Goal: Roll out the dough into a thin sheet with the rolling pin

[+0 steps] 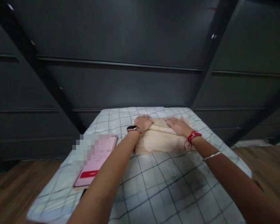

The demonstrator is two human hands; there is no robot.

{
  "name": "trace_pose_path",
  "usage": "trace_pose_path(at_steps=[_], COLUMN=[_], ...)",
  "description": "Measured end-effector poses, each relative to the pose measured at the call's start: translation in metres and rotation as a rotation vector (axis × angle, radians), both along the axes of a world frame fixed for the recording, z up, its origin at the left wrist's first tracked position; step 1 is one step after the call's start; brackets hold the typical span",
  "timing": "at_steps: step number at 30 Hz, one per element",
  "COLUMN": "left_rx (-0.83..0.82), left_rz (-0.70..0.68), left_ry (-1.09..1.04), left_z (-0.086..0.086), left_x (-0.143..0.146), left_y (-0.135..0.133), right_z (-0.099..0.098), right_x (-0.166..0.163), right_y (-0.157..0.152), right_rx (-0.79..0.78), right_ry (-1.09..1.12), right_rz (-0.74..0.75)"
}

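A peach and cream cloth [160, 142] lies on the checked table cover, with a folded or rolled ridge across its upper part. At the ridge's left end my left hand [144, 122] rests with its fingers curled down onto the fabric; the fingertips are partly hidden. My right hand [179, 126] lies over the right part of the ridge, fingers stretched out and pressing flat on the cloth. A watch and a beaded bracelet are on my left wrist; red threads and a silver bangle are on my right arm.
A phone [100, 161] with a pink screen and a red button lies left of my left forearm. The white checked cover [154, 183] drapes the table. Dark metal panels [121, 84] stand right behind it, and wooden floor [266, 161] shows at both sides.
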State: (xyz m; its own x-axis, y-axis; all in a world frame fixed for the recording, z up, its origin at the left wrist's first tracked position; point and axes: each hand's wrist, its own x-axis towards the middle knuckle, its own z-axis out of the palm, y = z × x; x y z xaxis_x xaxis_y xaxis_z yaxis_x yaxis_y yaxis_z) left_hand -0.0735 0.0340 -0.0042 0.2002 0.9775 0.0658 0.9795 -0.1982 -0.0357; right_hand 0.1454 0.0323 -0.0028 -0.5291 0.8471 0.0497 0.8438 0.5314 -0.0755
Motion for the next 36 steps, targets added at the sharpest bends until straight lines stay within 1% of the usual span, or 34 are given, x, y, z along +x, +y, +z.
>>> trace_pose_path(at_steps=[2, 4, 7, 11, 14, 16, 19, 21, 23, 25, 27, 30, 34, 36], left_rx=[-0.03, -0.047, -0.069, -0.094, -0.079, -0.058, -0.034, -0.005, 0.031, 0.057, 0.071, 0.079, 0.044, 0.019], left_rz=[-0.01, -0.024, -0.036, -0.025, 0.021, 0.05, 0.074, 0.057, 0.038, 0.038, 0.037, 0.044, 0.094, 0.09], left_ry=[-0.006, 0.001, 0.001, 0.018, 0.048, 0.048, 0.025, 0.01, -0.005, -0.006, 0.011, 0.031, 0.01, -0.024], left_z=[-0.001, -0.001, 0.002, 0.008, 0.011, 0.013, 0.014, 0.013, 0.012, 0.01, 0.009, 0.009, 0.008, 0.007], left_x=[0.0, 0.0, 0.0, 0.001, 0.002, 0.002, 0.001, -0.001, -0.003, -0.004, -0.003, 0.0, 0.003, 0.003], left_y=[0.011, 0.018, 0.016, -0.003, -0.02, -0.032, -0.049, -0.06, -0.069, -0.074, -0.075, -0.067, -0.043, -0.03], right_z=[0.0, -0.002, -0.009, -0.013, -0.009, -0.006, -0.003, -0.002, -0.002, -0.002, -0.003, -0.004, -0.005, -0.005], right_x=[0.001, 0.003, 0.005, 0.005, 0.0, -0.002, -0.004, -0.005, -0.006, -0.007, -0.009, -0.011, -0.011, -0.01], right_y=[0.009, 0.014, 0.016, 0.006, -0.009, -0.022, -0.044, -0.056, -0.065, -0.068, -0.065, -0.052, -0.022, -0.006], right_rx=[0.0, -0.005, -0.021, -0.095, -0.156, -0.169, -0.138, -0.093, -0.045, -0.008, 0.022, 0.051, 0.067, 0.05], right_ry=[-0.04, -0.034, 0.031, 0.062, 0.086, 0.102, 0.104, 0.104, 0.105, 0.101, 0.093, 0.072, 0.037, 0.011], right_rz=[0.027, 0.038, 0.056, 0.088, 0.057, 0.055, 0.083, 0.114, 0.131, 0.113, 0.073, 0.037, 0.041, 0.051])
